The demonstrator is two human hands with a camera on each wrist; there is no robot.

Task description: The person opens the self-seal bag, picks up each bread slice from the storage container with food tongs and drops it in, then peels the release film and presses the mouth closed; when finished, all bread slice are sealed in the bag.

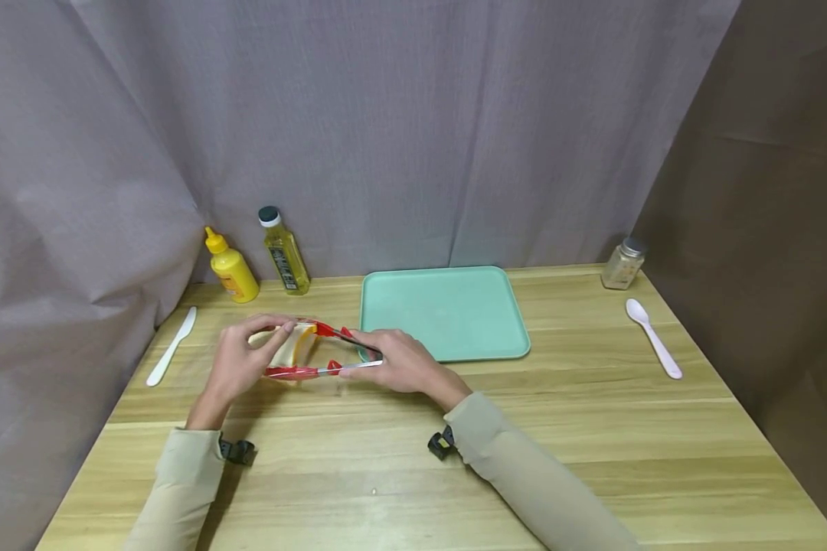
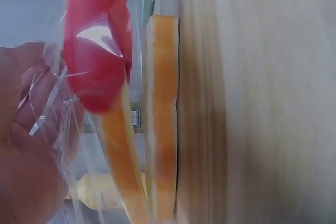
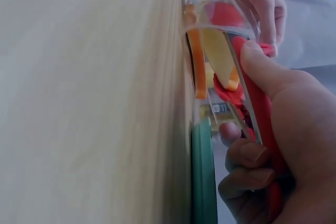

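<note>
My left hand (image 1: 240, 353) pinches the edge of a clear plastic bag (image 2: 59, 95), best seen in the left wrist view. Inside are bread slices with orange-brown crusts: a lower slice (image 2: 164, 114) lies flat near the tabletop, and an upper slice (image 2: 118, 145) is tilted above it. My right hand (image 1: 405, 363) grips red-and-metal tongs (image 3: 258, 106) by their handles. Their red heads reach into the bag opening, one on each side of the upper slice. Whether both heads touch that slice, I cannot tell.
A green tray (image 1: 444, 314) lies just beyond the right hand. At the back left stand a yellow squeeze bottle (image 1: 234, 275) and an oil bottle (image 1: 286, 256). A white knife (image 1: 172, 346) lies left; a seasoning jar (image 1: 622, 264) and white spoon (image 1: 653, 338) are right.
</note>
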